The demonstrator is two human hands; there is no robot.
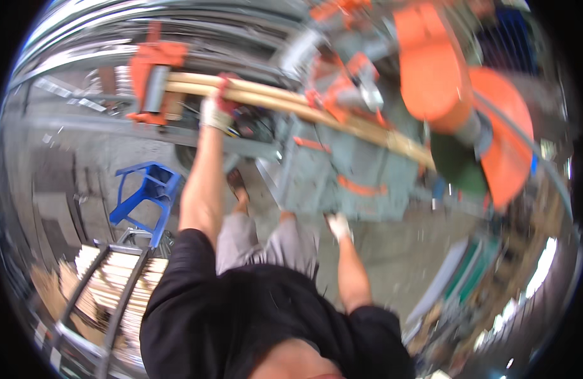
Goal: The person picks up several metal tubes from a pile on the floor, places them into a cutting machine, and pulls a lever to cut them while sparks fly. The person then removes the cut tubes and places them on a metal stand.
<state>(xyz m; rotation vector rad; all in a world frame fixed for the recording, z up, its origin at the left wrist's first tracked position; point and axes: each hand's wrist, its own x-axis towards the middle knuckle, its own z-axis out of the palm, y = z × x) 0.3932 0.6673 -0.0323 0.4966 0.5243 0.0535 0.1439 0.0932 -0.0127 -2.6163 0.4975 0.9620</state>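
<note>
Two long, pale wooden bars [279, 101] lie side by side across the machine, running from an orange roller stand [153, 82] on the left to a large orange saw housing [433, 63] on the right. My left hand [220, 108], in a white and red work glove, is closed over the bars near their left end. Low in front of the grey-green machine base [361, 177] hangs my right hand [339, 227], also gloved. It is off the bars, and blur hides its fingers. Orange clamp parts [342, 82] sit around the bars' middle.
A blue plastic stool [149, 192] stands on the floor at left. Nearer, a metal rack [114, 303] holds stacked wooden strips. Long metal stock [177, 31] lies behind the bars. Green and grey panels [455, 271] rest at right, and a hose [525, 139] crosses the saw.
</note>
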